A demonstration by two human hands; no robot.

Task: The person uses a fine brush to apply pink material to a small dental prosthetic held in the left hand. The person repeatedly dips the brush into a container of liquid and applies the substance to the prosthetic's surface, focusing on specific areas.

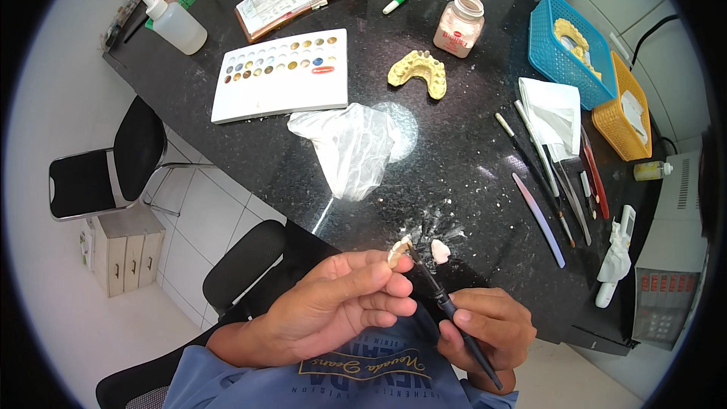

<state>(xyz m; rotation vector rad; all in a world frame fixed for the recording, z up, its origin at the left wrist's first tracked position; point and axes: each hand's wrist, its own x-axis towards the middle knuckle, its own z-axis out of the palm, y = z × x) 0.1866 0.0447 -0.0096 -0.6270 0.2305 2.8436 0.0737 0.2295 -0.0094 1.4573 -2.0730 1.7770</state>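
Observation:
My left hand [337,303] pinches a small cream tooth-shaped piece [398,251] between thumb and fingertips, just off the near edge of the black counter [454,159]. My right hand [485,329] grips a thin black brush [447,304] like a pen, its tip touching the small piece. A small pinkish-white lump [440,250] lies on the counter right beside the brush tip, among white powder specks.
On the counter: a yellow dental cast [419,72], white palette with colour wells [281,74], crumpled clear plastic [350,145], powder jar [459,25], squeeze bottle [174,24], several hand tools [556,182], blue basket [569,49], orange basket [627,110]. Black chairs [113,163] stand left.

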